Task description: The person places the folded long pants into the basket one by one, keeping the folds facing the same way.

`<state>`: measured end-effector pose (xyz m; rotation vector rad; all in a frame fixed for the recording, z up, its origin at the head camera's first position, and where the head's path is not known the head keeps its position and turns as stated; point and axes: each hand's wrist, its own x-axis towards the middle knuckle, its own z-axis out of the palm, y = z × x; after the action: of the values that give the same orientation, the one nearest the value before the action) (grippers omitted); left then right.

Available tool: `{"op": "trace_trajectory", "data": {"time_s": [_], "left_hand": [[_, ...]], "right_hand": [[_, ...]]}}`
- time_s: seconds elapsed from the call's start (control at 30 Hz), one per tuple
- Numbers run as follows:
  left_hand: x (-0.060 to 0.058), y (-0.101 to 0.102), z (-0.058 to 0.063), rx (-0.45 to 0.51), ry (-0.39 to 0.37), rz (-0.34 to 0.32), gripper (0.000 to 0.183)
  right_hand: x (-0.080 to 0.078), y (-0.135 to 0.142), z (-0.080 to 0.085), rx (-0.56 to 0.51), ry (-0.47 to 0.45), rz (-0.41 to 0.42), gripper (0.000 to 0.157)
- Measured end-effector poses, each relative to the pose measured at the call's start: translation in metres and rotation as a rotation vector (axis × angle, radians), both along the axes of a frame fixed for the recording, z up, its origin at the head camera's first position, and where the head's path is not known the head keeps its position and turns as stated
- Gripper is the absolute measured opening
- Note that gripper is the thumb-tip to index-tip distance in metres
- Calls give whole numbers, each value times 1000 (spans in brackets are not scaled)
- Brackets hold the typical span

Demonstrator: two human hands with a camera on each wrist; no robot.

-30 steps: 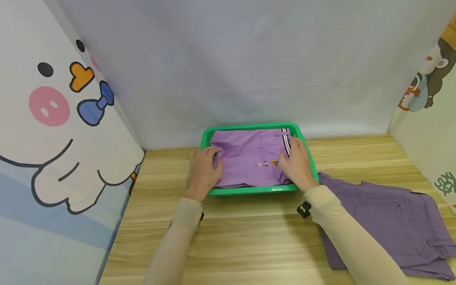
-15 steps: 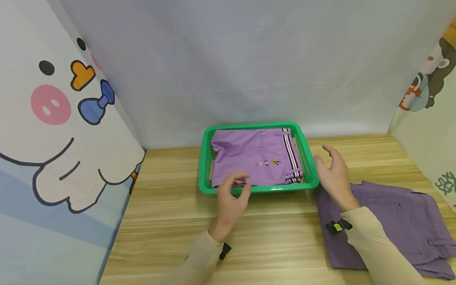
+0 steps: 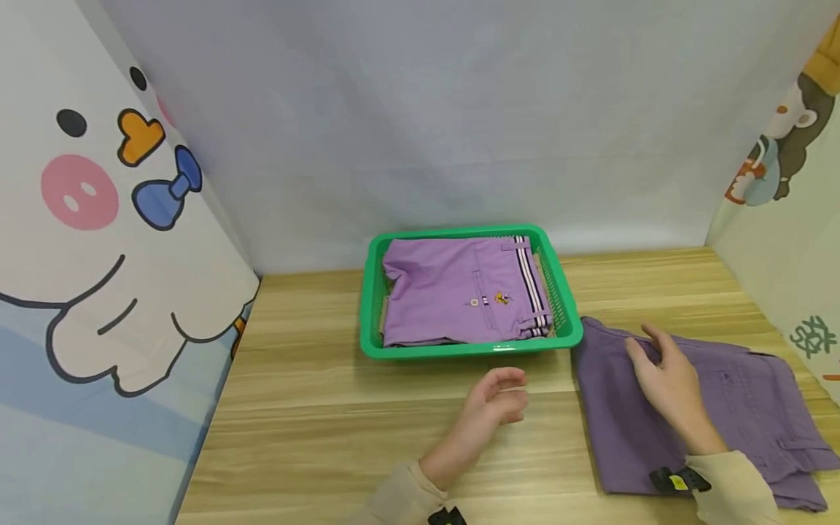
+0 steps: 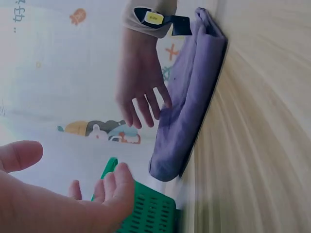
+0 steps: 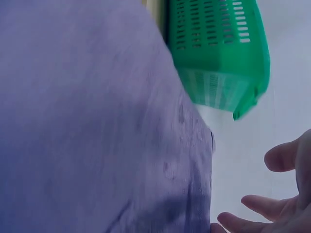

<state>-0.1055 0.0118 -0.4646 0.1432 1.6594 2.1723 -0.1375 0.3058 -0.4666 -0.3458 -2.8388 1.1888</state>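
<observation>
Folded dark purple trousers (image 3: 623, 423) lie on the table at the right. Over their far left part is my right hand (image 3: 672, 386), fingers loosely spread and holding nothing; in the left wrist view this hand (image 4: 141, 80) appears beside the cloth, and contact is hard to judge. My left hand (image 3: 482, 419) hovers over the bare wood between the basket and the trousers, fingers relaxed, nothing in them. Light purple folded trousers (image 3: 440, 299) with a striped waistband, a button and a small embroidered figure lie flat inside the green plastic basket (image 3: 426, 351).
The wooden table (image 3: 295, 437) extends in front of and left of the basket. A pale cloth backdrop (image 3: 426, 131) rises behind it. Printed cartoon panels (image 3: 92, 292) stand at both sides. The basket's right front corner sits close to the dark trousers.
Both hands have left the light purple trousers in the basket. My right hand has moved right, over the dark purple trousers. My left hand has come right and nearer, in front of the basket.
</observation>
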Motion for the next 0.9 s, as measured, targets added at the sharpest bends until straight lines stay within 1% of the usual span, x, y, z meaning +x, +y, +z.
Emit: {"op": "trace_trajectory", "data": {"time_s": [0.17, 0.27, 0.4, 0.53, 0.63, 0.73, 0.77, 0.83, 0.9], "left_hand": [[6, 9, 0, -10, -84, -37, 51], [9, 14, -3, -23, -111, -51, 53], [14, 20, -6, -32, -130, -65, 56], [19, 26, -10, -60, -139, -95, 57], [22, 30, -12, -85, -151, -141, 58], [23, 32, -14, -98, -174, -172, 60], [23, 33, -15, -101, -180, -177, 60], [24, 37, -18, -110, -194, -179, 59], [25, 41, -22, -123, -209, -187, 58]], "right_hand": [[13, 15, -2, 49, 45, -25, 66], [20, 27, -2, 66, 27, -46, 66], [27, 48, -3, 91, -45, -87, 70], [36, 69, -7, 142, -79, -129, 71], [44, 83, -12, 185, -158, -197, 74], [54, 96, -16, 213, -281, -272, 79], [57, 100, -18, 215, -307, -293, 79], [62, 110, -21, 208, -348, -319, 83], [67, 117, -23, 180, -352, -376, 82]]}}
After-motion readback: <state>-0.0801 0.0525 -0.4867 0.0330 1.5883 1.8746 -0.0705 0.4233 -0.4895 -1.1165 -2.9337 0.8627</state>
